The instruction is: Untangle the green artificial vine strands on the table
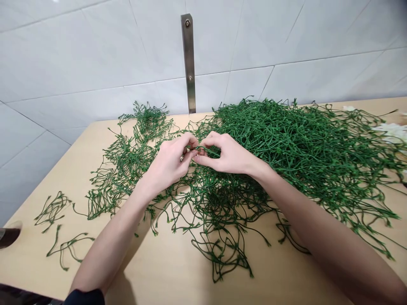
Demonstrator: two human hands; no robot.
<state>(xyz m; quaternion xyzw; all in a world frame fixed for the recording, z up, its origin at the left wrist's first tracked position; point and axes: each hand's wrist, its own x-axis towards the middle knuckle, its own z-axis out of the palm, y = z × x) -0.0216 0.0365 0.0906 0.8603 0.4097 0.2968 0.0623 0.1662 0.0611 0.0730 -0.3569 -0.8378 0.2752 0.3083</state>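
My left hand [173,160] and my right hand [224,153] meet fingertip to fingertip above the table. Both are closed in a pinch on a thin green stem [206,149], which runs between them; its ends are partly hidden by the fingers. Under and to the right of my right hand spreads a large tangled heap of green stems [286,140]. To the left of my left hand lies a looser, flatter spread of similar stems [124,159] with small lighter tips.
Light wooden table [171,271] against a tiled wall [95,51], with an upright metal strip [188,55]. White petal-like pieces [392,132] lie at the right edge. A dark round object [9,236] sits at the left edge. A few separate stems [52,209] lie at the left.
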